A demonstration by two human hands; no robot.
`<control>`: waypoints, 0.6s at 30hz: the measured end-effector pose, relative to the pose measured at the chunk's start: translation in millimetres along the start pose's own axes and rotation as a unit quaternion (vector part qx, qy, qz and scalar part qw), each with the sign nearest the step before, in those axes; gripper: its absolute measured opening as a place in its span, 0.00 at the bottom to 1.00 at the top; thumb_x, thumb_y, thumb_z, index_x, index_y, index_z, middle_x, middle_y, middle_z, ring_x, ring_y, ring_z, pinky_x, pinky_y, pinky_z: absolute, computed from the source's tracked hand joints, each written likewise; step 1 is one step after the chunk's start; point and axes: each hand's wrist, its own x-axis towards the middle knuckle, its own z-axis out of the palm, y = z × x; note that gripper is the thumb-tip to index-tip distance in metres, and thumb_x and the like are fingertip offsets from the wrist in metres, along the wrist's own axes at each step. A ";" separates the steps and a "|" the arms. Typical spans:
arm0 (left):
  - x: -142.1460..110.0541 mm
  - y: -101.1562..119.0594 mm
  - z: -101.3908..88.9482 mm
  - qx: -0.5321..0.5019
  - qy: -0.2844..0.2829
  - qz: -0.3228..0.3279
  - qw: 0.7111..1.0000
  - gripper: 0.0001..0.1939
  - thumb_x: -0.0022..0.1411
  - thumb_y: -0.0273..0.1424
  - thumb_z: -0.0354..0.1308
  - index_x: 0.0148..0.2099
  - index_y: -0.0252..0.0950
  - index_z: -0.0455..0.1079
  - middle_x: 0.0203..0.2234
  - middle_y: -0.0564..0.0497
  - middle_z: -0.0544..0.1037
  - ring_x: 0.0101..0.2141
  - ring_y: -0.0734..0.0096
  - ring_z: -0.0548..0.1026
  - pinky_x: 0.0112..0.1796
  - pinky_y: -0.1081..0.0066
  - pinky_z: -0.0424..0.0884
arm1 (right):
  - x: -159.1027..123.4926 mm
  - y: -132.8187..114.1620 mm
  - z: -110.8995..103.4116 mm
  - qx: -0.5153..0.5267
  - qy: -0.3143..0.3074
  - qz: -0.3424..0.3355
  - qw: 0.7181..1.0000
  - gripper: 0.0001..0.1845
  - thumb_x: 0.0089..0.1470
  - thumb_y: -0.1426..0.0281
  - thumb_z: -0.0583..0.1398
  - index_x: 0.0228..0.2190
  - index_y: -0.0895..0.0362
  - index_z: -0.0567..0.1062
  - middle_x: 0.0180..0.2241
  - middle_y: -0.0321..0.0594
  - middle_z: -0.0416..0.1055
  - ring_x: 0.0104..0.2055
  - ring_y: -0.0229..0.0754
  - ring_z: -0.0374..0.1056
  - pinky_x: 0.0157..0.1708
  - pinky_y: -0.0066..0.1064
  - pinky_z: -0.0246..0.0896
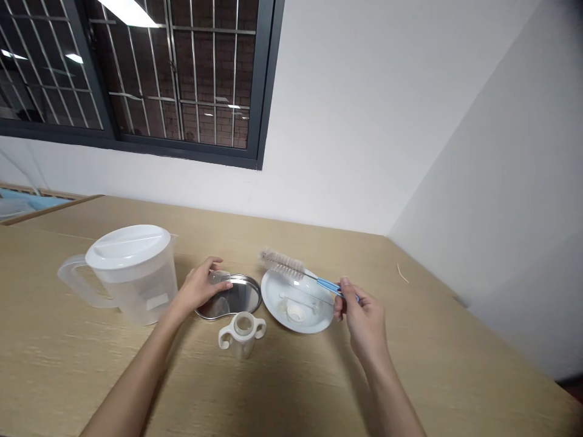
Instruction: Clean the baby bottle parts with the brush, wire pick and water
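At the left of the table (296, 400) stands a lidded translucent pitcher (130, 279), its handle to the left; a pale label (157, 302) sits low on its side, any print on it too small to read. Just right of it, the person's left hand (200, 286) is curved narrowly around a clear, cup-like piece (219, 277), thumb on the near side and fingers on the far side, above the left part of a shiny metal kidney-shaped tray (246, 294). Near the tray, a clear bottle with a pale two-handled collar (243, 332) stands upright, its top open. Right of the tray lies a white dish (319, 318) holding a small white round part (295, 312). Over the dish's far side, a bristle brush (286, 265) points left, its blue handle gripped between thumb and fingers of the right hand (364, 312). Farther right, a thin pale strip (402, 273) lies on the table.
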 end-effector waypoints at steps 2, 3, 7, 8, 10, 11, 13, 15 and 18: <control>-0.9 -2.6 1.5 0.073 -0.043 0.006 0.996 0.32 0.48 0.46 0.66 0.54 0.42 0.67 0.42 0.46 0.78 0.45 0.52 0.75 0.47 0.58 0.67 | 0.0 0.0 -0.1 0.002 0.010 0.002 1.000 0.26 0.55 0.49 0.60 0.21 0.59 0.73 0.14 0.32 0.62 0.16 0.34 0.57 0.16 0.25 0.55; -1.1 -3.6 2.4 0.095 -0.060 0.008 0.994 0.30 0.50 0.45 0.65 0.54 0.42 0.66 0.43 0.46 0.78 0.45 0.52 0.75 0.46 0.58 0.67 | 0.0 0.1 -0.1 0.001 0.010 0.003 1.000 0.26 0.55 0.49 0.60 0.21 0.59 0.73 0.14 0.32 0.62 0.17 0.34 0.57 0.16 0.25 0.55; -0.7 -9.0 5.7 0.123 -0.082 0.020 0.989 0.26 0.53 0.43 0.62 0.53 0.42 0.65 0.44 0.46 0.77 0.47 0.54 0.74 0.45 0.61 0.67 | -0.8 -0.6 0.2 -0.015 -0.001 -0.001 1.000 0.29 0.56 0.49 0.58 0.15 0.58 0.68 0.13 0.34 0.61 0.17 0.34 0.58 0.16 0.25 0.55; -0.4 -10.9 6.4 0.126 -0.081 0.026 0.988 0.25 0.54 0.42 0.62 0.53 0.42 0.65 0.44 0.46 0.77 0.47 0.54 0.74 0.45 0.61 0.67 | -1.0 -1.1 0.4 -0.020 -0.003 -0.003 1.000 0.30 0.56 0.49 0.58 0.14 0.58 0.67 0.13 0.34 0.61 0.17 0.34 0.58 0.17 0.25 0.56; 0.4 -14.5 7.7 0.132 -0.079 0.038 0.987 0.25 0.54 0.42 0.61 0.53 0.41 0.66 0.44 0.46 0.77 0.46 0.55 0.74 0.46 0.62 0.67 | -1.3 -2.2 0.7 -0.026 -0.004 -0.006 1.000 0.30 0.57 0.49 0.58 0.14 0.57 0.67 0.13 0.34 0.61 0.17 0.34 0.58 0.17 0.25 0.56; 0.8 -16.2 8.2 0.136 -0.079 0.044 0.987 0.25 0.55 0.42 0.61 0.53 0.41 0.66 0.44 0.46 0.77 0.46 0.55 0.74 0.46 0.61 0.67 | -1.4 -2.6 0.7 -0.027 -0.003 -0.006 1.000 0.30 0.57 0.49 0.58 0.14 0.57 0.67 0.13 0.34 0.62 0.17 0.34 0.58 0.17 0.25 0.56; 1.4 -18.9 9.2 0.139 -0.083 0.050 0.985 0.24 0.55 0.42 0.61 0.52 0.41 0.66 0.44 0.46 0.77 0.46 0.55 0.73 0.46 0.62 0.66 | -1.2 -2.7 0.4 -0.027 0.000 -0.007 1.000 0.30 0.56 0.48 0.58 0.14 0.57 0.67 0.13 0.34 0.62 0.17 0.34 0.58 0.17 0.25 0.56; 1.9 -20.6 9.8 0.142 -0.087 0.049 0.985 0.23 0.54 0.42 0.61 0.51 0.41 0.67 0.44 0.46 0.77 0.46 0.55 0.73 0.45 0.62 0.66 | -0.9 -2.0 -0.3 -0.029 0.002 -0.007 1.000 0.30 0.56 0.48 0.58 0.14 0.57 0.67 0.13 0.34 0.61 0.17 0.34 0.58 0.17 0.25 0.55; 2.4 -22.3 10.2 0.148 -0.087 0.041 0.984 0.23 0.54 0.42 0.62 0.51 0.41 0.67 0.45 0.47 0.77 0.46 0.54 0.74 0.45 0.62 0.66 | -0.3 -0.2 -1.4 -0.030 0.003 -0.009 0.999 0.30 0.56 0.48 0.58 0.15 0.58 0.67 0.13 0.33 0.61 0.16 0.34 0.58 0.17 0.25 0.56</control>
